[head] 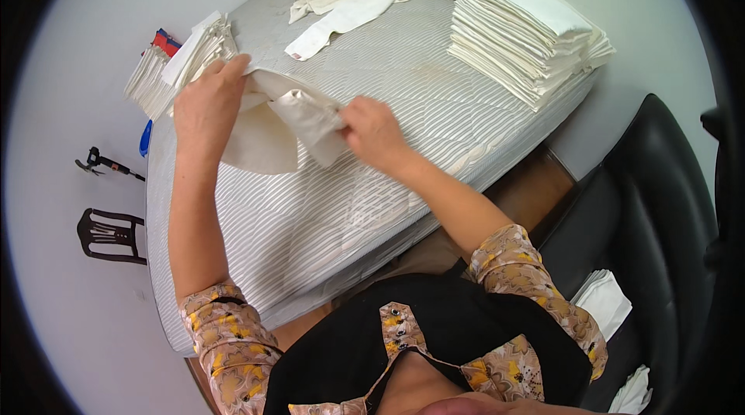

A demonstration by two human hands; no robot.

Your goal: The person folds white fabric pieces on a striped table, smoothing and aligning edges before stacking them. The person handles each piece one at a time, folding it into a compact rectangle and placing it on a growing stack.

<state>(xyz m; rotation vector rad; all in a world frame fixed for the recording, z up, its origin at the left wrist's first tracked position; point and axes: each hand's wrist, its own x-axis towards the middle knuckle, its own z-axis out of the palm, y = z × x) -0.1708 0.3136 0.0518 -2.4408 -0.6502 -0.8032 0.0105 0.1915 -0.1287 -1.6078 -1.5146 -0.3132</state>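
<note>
Between both hands a cream-white cloth (265, 135) hangs above a striped mattress, its upper edge stretched and part of it turned over. My left hand (212, 89) grips the cloth's upper left corner, close to the folded cloths at the mattress edge. My right hand (372, 129) pinches the cloth's right end. Beyond them, loose white cloths (343, 1) lie crumpled on the far part of the mattress, one stretched towards me. The lower part of the held cloth hangs just over the mattress.
A tall stack of folded white cloths (518, 36) stands on the mattress (326, 228) at the right. More folded cloths (154, 80) are at the left. A black sofa (634, 205) on the right bears folded cloths (602, 301). A dark chair (110, 235) stands beyond the left edge.
</note>
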